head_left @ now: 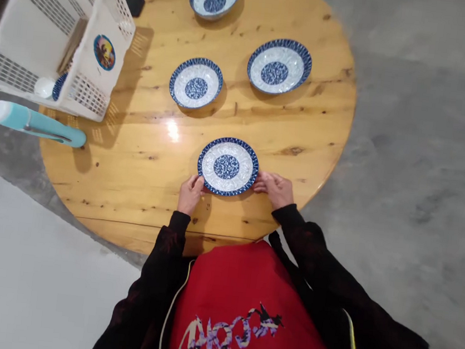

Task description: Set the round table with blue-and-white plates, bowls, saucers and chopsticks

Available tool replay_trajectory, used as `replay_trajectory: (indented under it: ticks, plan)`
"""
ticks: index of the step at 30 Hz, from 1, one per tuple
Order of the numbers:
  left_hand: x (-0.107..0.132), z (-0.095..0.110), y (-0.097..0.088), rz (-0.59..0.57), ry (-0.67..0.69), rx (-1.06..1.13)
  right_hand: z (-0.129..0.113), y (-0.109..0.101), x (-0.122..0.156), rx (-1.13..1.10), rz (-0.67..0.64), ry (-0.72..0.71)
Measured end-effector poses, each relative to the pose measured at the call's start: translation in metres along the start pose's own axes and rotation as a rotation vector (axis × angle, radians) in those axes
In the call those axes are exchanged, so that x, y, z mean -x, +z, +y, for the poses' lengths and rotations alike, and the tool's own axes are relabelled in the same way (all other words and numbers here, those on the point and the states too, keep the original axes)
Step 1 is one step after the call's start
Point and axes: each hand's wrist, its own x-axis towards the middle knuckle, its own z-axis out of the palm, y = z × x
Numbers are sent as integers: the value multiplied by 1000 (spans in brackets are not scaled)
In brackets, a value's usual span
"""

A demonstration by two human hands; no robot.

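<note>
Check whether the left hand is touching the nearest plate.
Touching. The head view shows the left hand at the near plate, its thumb tip lapping the rim, no gap visible.

Black object (136,5) part-hidden behind white basket (96,76)

- One head-worn camera looks from above the wearer's red shirt (246,277), facing forward and steeply down.
- It is near enough for the round wooden desk (132,174) to span much of the view, its far edge cut off above.
- The blue-rimmed dish (227,167) sits near the centre.
- Concrete floor (418,162) fills the right; the white plastic basket (109,76), upper left.
</note>
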Motion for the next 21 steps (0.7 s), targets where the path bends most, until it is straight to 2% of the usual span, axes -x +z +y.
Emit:
replay_trajectory:
  ticks: [2, 6, 10, 14, 18, 21]
  plan:
    - [2, 1, -9, 37, -24, 37, -2, -19, 0, -75, 120, -20]
    - [10, -3, -38, 195, -49, 85, -8, -62, 3, -104, 298, -69]
    - [21, -11, -61, 291, -73, 102, -11, -86, 9, -68, 415, -93]
    - [24, -13, -69, 323, -36, 106, -18, -84, 10, -45, 428, -99]
    - [15, -4, -68, 302, -28, 64, -32, -66, -3, -44, 367, -92]
    - [2, 9, -66, 254, -8, -12, -45, -49, -19, 2, 301, -136]
